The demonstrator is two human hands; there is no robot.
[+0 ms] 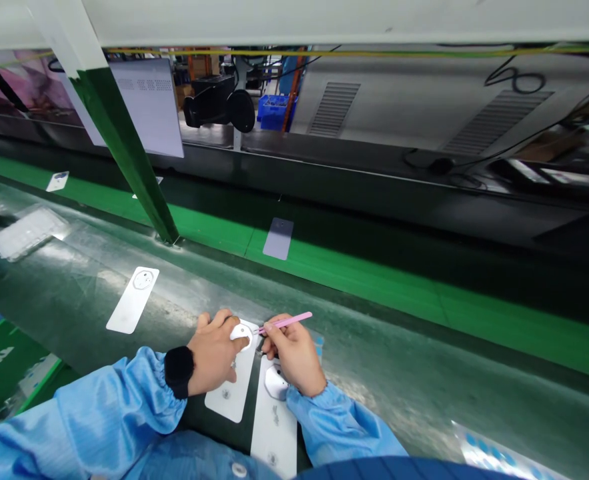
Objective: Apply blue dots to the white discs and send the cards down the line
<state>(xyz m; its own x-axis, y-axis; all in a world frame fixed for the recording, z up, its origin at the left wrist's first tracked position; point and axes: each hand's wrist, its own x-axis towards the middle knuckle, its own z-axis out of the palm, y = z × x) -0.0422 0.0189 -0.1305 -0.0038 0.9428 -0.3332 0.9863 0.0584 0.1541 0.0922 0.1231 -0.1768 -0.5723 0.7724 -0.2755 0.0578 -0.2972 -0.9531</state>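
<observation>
My left hand (pixel 217 355), a dark band at its wrist, lies with spread fingers over a white phone back cover (pixel 231 395). Its thumb and forefinger rest beside the round camera area at the cover's top end. Pink tweezers (pixel 289 321) are pinched in my right hand (pixel 294 353), their tips at the right edge of that round area. Under my right wrist lies a second white back cover (pixel 275 433) with a similar round camera area, partly hidden by the sleeve.
Another white cover (pixel 133 300) lies left on the bench. Beyond runs a green conveyor belt (pixel 354 283) carrying a grey cover (pixel 278 239). A slanted green post (pixel 129 153) stands at its edge. Clear trays (pixel 29 232), a green bin (pixel 11 373) and a blue-dotted sheet (pixel 494 453) are nearby. Another person's hand shows far left.
</observation>
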